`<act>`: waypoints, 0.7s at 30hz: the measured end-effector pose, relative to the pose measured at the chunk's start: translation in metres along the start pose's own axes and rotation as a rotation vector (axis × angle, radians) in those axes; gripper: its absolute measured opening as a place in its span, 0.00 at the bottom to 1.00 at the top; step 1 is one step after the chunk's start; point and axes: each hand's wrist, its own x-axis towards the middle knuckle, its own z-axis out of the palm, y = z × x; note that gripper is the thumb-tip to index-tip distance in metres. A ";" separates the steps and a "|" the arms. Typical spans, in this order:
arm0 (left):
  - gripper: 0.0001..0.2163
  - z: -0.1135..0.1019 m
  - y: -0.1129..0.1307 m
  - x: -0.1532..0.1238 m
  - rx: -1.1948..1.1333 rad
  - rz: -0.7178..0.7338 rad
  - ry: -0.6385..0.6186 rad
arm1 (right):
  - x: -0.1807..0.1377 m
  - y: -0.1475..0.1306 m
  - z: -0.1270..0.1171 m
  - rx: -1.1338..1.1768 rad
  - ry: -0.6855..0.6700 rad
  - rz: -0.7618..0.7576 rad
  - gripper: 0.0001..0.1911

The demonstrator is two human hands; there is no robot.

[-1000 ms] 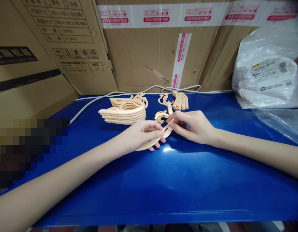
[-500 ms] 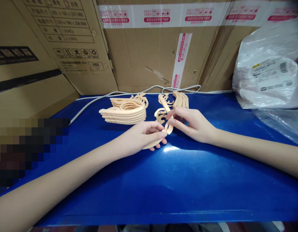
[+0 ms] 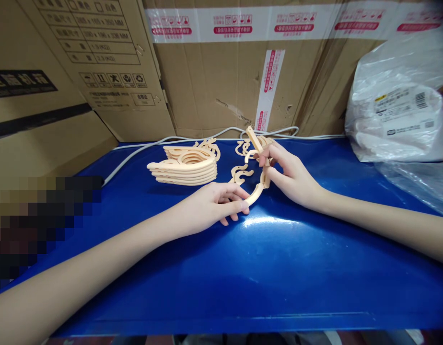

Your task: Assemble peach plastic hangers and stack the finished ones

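A beige plastic folding hanger (image 3: pixel 256 192) is held between both hands over the blue table. My left hand (image 3: pixel 227 201) pinches the tip of its lower curved arm between thumb and fingers. My right hand (image 3: pixel 288 172) is closed round the hanger's middle, which the fingers partly cover; the other arm and the hook stick out beyond them, up and to the left. Just left of the right hand lie loose hook pieces (image 3: pixel 239 171). Left of these is a stack of beige hangers (image 3: pixel 185 173), with its hooks toward the back.
More beige hanger pieces (image 3: pixel 243 147) lie behind the right hand. A white cable (image 3: pixel 153 142) runs along the back of the blue table (image 3: pixel 243 282). Cardboard boxes (image 3: pixel 214 86) wall off the back and left. A clear plastic bag (image 3: pixel 397 110) with white contents sits at the right.
My right hand has moved slightly right and up with the hanger. My left hand now holds nearer the tip of the lower arm, more of which shows between the hands.
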 end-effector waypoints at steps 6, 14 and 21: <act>0.11 0.002 0.001 -0.001 0.009 -0.007 0.026 | -0.001 0.004 0.001 -0.003 0.023 0.006 0.10; 0.09 0.000 -0.003 0.002 0.065 0.076 0.003 | 0.001 0.008 0.002 -0.033 -0.018 -0.015 0.12; 0.09 0.003 0.001 -0.004 0.289 0.136 0.110 | 0.001 0.009 0.002 -0.030 -0.030 0.007 0.13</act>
